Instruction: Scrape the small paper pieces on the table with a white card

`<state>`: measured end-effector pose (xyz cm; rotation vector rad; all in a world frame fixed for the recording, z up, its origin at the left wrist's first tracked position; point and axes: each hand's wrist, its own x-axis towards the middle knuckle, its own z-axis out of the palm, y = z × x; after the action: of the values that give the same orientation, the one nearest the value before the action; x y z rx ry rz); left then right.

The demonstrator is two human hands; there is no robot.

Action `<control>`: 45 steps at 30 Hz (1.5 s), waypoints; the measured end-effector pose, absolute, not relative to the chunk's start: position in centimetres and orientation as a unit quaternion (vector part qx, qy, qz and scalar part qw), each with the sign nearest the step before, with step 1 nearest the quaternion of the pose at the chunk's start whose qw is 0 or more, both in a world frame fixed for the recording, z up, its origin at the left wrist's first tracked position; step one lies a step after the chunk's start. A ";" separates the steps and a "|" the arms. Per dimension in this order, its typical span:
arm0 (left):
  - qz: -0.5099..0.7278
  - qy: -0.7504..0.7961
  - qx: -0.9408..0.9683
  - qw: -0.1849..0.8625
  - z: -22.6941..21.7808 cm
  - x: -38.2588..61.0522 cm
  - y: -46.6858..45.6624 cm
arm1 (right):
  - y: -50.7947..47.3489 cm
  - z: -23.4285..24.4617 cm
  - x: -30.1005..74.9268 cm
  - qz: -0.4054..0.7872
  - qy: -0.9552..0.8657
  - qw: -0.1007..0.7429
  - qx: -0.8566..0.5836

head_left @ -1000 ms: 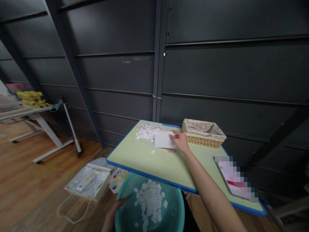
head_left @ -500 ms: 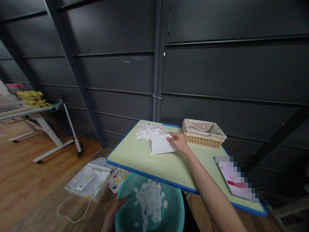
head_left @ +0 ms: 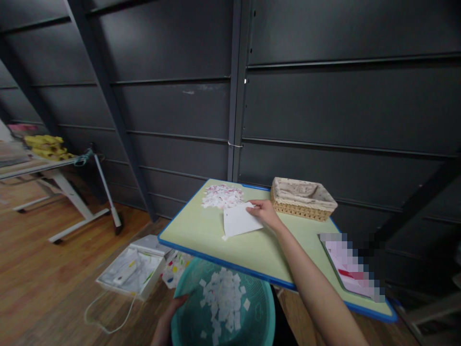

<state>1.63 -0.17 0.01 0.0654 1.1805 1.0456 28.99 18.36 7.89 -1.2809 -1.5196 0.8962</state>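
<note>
In my right hand point(head_left: 264, 212) is a white card point(head_left: 240, 220), pinched at its right side and resting low over the table point(head_left: 201, 235). A small paper scrap point(head_left: 225, 238) lies at the card's lower left corner. Behind the card is a heap of torn paper pieces point(head_left: 221, 196), white with some pink. My left hand point(head_left: 176, 307) grips the left rim of a green plastic basket point(head_left: 264, 307), which sits below the table's front edge. Inside it are many small white paper squares point(head_left: 223, 298).
A wicker basket with a cloth lining point(head_left: 304, 209) stands at the table's back right. A flat, partly blurred panel point(head_left: 349, 269) lies at the right end. On the floor to the left are an open white box point(head_left: 133, 269) and a cord point(head_left: 97, 322). Dark wall panels point(head_left: 180, 115) rise behind.
My right hand has drawn the card slightly toward me and to the left, and the scrap at its corner has moved with it. My left hand and the green basket stay in place.
</note>
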 end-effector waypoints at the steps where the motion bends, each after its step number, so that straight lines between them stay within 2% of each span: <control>1: 0.466 0.532 0.028 0.707 0.2 1.7 -0.1 | 18.3 7.9 28.8 0.376 -0.624 0.450 -0.515; 8: 0.489 0.542 0.051 0.681 1.8 2.1 0.0 | 17.0 8.0 27.4 0.425 -0.650 0.422 -0.468; 12: 0.481 0.543 0.038 0.688 1.6 1.9 0.0 | 16.6 7.7 26.5 0.497 -0.643 0.412 -0.413; 16: 0.480 0.538 0.057 0.691 0.7 1.4 0.0 | 17.4 7.2 26.9 0.527 -0.577 0.462 -0.420; 18: 0.482 0.530 0.069 0.695 0.3 1.1 0.1 | 18.1 7.0 27.6 0.491 -0.551 0.509 -0.443; 21: 0.480 0.531 0.072 0.695 -0.1 0.8 0.0 | 19.1 6.9 29.0 0.374 -0.538 0.562 -0.505; 24: 0.483 0.538 0.068 0.687 0.1 0.8 0.0 | 19.7 6.7 30.0 0.226 -0.573 0.555 -0.559; 27: 0.489 0.531 0.060 0.689 0.4 1.0 0.1 | 20.0 6.5 30.4 0.147 -0.617 0.521 -0.570; 39: 0.485 0.533 0.047 0.691 1.5 1.7 0.0 | 20.5 5.5 29.4 0.196 -0.664 0.502 -0.518; 45: 0.479 0.536 0.036 0.695 1.7 2.1 -0.1 | 19.9 6.7 30.8 0.106 -0.697 0.445 -0.552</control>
<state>2.13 -0.08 1.69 0.0810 1.1956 1.0686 30.76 19.91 6.74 -1.3682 -1.7269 0.2633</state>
